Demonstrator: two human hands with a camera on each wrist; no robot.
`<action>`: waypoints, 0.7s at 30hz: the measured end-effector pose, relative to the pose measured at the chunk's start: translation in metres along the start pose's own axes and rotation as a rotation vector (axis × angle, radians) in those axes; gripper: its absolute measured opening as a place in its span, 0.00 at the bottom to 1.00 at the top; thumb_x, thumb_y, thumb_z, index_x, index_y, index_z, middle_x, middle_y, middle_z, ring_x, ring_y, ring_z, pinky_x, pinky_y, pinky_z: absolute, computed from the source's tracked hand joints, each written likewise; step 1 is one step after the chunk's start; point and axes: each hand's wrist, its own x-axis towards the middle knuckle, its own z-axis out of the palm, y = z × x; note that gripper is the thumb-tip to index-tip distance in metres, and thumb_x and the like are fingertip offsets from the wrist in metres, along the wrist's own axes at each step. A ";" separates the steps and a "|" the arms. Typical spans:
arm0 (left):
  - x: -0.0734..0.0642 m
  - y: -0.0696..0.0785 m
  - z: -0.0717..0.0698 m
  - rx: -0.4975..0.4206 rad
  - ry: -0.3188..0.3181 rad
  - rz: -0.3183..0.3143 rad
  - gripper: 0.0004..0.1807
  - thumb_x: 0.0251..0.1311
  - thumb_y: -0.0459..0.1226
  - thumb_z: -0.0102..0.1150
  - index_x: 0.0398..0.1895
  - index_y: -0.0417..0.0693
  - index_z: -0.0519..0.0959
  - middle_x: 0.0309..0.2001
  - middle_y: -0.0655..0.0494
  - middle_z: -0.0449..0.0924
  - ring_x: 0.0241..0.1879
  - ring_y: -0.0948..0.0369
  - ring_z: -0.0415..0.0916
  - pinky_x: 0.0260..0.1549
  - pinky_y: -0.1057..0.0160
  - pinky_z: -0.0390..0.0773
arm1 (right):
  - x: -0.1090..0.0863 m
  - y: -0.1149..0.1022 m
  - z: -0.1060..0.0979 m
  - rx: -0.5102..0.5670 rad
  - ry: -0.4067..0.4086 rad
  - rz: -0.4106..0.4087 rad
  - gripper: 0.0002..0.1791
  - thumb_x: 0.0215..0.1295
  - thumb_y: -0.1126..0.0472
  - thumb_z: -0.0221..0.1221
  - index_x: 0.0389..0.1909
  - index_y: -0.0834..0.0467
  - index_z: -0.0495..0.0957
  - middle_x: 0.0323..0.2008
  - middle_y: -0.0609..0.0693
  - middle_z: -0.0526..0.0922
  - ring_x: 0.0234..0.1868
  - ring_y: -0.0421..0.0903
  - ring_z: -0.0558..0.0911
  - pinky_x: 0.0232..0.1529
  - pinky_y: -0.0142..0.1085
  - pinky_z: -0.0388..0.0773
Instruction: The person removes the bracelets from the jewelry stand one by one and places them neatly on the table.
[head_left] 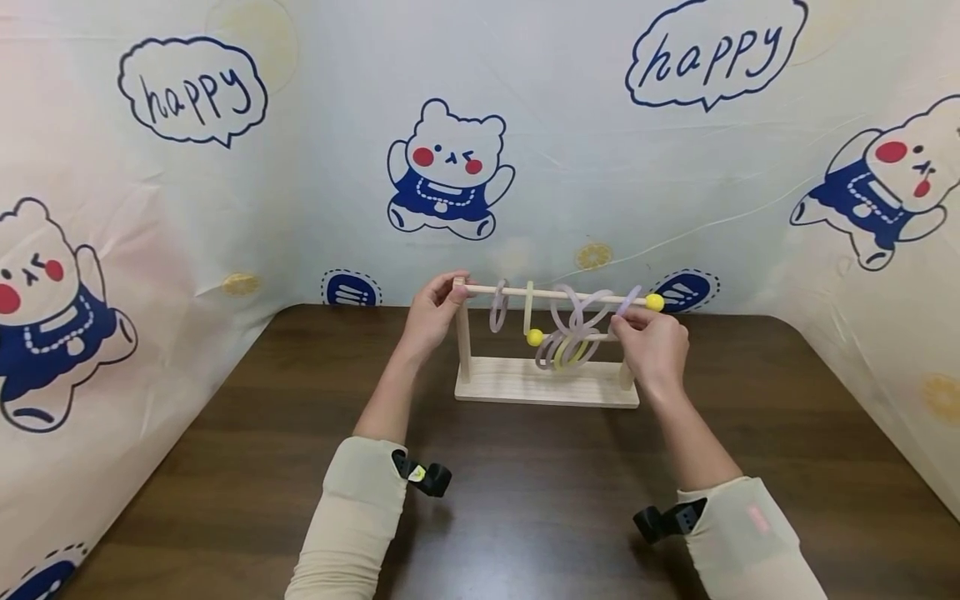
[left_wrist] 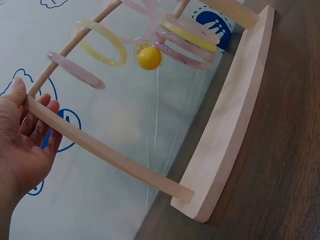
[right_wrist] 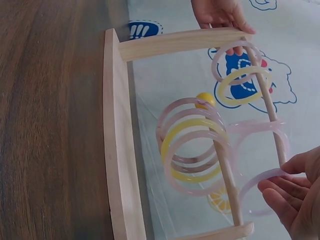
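Note:
A pale wooden bangle stand has two rods carrying translucent bangles. My left hand grips the top of its left post, thumb at the joint with the upper rod. On that rod hang a mauve bangle, a yellow bangle and a few pink ones farther right. At the rod's right end, beside the yellow ball, my right hand pinches a lavender bangle between thumb and fingers. Several pink, mauve and yellow bangles hang together on the lower rod.
The stand's base rests on a dark brown wooden table, near its back edge. A pale cloth printed with bears hangs behind and along both sides. Another yellow ball caps the lower rod's left end.

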 end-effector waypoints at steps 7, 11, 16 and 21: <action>0.001 -0.002 0.002 0.009 0.000 0.003 0.24 0.62 0.44 0.51 0.55 0.37 0.71 0.50 0.43 0.75 0.47 0.56 0.73 0.49 0.61 0.69 | -0.002 0.001 -0.006 0.028 0.043 -0.028 0.11 0.59 0.60 0.60 0.37 0.62 0.84 0.31 0.56 0.84 0.32 0.49 0.83 0.32 0.40 0.74; 0.001 -0.003 0.002 0.006 -0.009 0.002 0.24 0.62 0.44 0.50 0.56 0.37 0.71 0.49 0.43 0.75 0.48 0.55 0.73 0.51 0.59 0.68 | -0.004 0.002 -0.009 0.045 0.101 -0.056 0.11 0.58 0.60 0.61 0.37 0.63 0.84 0.30 0.56 0.84 0.31 0.48 0.83 0.29 0.32 0.73; 0.001 -0.003 0.000 0.006 -0.012 -0.013 0.23 0.62 0.44 0.50 0.55 0.38 0.71 0.46 0.44 0.75 0.49 0.51 0.72 0.48 0.61 0.68 | -0.005 0.004 -0.015 0.058 0.143 -0.083 0.10 0.57 0.62 0.61 0.36 0.64 0.84 0.29 0.57 0.84 0.31 0.49 0.83 0.25 0.22 0.67; 0.002 -0.004 0.001 0.005 -0.013 0.003 0.22 0.64 0.42 0.50 0.54 0.36 0.71 0.43 0.48 0.75 0.49 0.49 0.72 0.46 0.63 0.68 | -0.005 0.010 -0.021 0.051 0.163 -0.071 0.10 0.57 0.62 0.61 0.35 0.64 0.84 0.29 0.57 0.84 0.29 0.43 0.81 0.24 0.21 0.66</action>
